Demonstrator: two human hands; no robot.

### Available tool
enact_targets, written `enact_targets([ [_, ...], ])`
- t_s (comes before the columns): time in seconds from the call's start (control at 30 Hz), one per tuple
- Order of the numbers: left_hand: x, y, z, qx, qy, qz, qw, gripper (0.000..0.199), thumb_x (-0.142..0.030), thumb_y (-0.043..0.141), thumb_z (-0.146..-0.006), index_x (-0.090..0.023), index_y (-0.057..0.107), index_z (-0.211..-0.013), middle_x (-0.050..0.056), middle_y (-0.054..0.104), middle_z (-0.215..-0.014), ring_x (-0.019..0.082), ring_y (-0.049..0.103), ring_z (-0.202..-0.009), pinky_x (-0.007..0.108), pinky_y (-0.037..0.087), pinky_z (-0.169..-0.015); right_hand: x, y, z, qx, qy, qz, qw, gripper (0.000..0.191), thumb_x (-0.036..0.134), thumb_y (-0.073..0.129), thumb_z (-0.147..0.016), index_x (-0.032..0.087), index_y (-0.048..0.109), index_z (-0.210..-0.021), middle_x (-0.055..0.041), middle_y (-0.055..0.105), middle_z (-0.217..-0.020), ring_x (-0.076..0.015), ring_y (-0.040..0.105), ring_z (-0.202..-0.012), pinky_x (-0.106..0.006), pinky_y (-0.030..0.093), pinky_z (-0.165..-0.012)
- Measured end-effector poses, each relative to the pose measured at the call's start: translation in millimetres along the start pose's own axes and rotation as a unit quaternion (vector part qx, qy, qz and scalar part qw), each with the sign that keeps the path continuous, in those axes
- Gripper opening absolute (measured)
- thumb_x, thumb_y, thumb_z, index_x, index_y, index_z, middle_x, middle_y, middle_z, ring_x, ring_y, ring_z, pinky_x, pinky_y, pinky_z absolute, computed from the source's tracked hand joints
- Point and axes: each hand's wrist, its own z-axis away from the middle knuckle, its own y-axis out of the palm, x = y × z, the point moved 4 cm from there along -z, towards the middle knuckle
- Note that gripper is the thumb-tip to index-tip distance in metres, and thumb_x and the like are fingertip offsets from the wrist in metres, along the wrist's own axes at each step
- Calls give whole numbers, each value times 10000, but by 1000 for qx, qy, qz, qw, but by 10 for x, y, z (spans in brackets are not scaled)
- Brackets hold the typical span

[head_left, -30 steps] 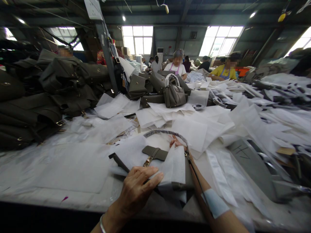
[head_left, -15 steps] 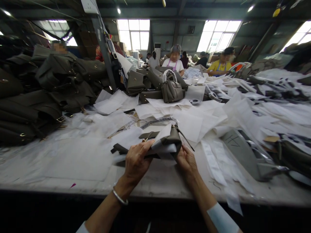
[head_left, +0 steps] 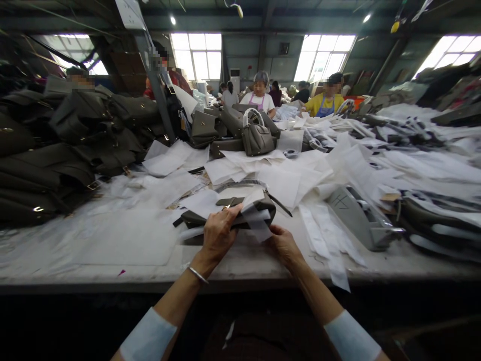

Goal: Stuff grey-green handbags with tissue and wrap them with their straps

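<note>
A dark olive handbag (head_left: 267,208) lies tilted on the table before me, its wrapped handle (head_left: 240,184) arching behind it. My left hand (head_left: 220,230) is closed around the bag's near left side, thumb on top. A translucent white paper sheet (head_left: 257,220) is folded over the bag's near face and droops below its edge. At the lower right of the bag, my right hand (head_left: 284,245) is closed, with thumb and fingertips at the drooping corner of this paper. The undersides of the fingers are hidden.
A grey tape dispenser (head_left: 356,220) stands to the right beside white strips (head_left: 323,235). Dark bags (head_left: 41,175) are heaped at left. A finished-looking handbag (head_left: 258,138) stands behind loose paper sheets (head_left: 280,178). Co-workers (head_left: 326,103) sit across the table.
My right hand has drawn slightly down and away from the bag's side to the paper's corner. The paper now hangs lower over the bag's near face. My left hand keeps its hold.
</note>
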Motion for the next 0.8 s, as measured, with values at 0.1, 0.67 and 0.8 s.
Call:
enact_targets([
  [0.1,-121,134,119,10,62,-17,998,547,-16,493,-846,-253,503,-1338,30,702,-1142,185,655,-985,336,436,-790,31,-29,145,-10,-22,166,986,268,357,797,-606,138,670,-694,-5,642,-578,-132,553,-482,-239,409,-456],
  [0.67,-218,422,431,72,162,-55,983,398,-190,431,-996,-241,488,-1386,78,612,-1312,219,550,-1203,373,407,-947,183,73,1016,294,236,279,883,426,515,734,-688,125,685,-852,-58,712,-724,-124,601,-441,-198,431,-380],
  [0.8,-225,450,477,58,154,-64,984,398,-201,398,-1005,-256,493,-1388,76,612,-1313,231,546,-1215,388,412,-962,985,173,600,142,-52,413,898,322,487,655,-801,168,691,-820,-25,694,-686,-139,623,-536,-234,480,-504],
])
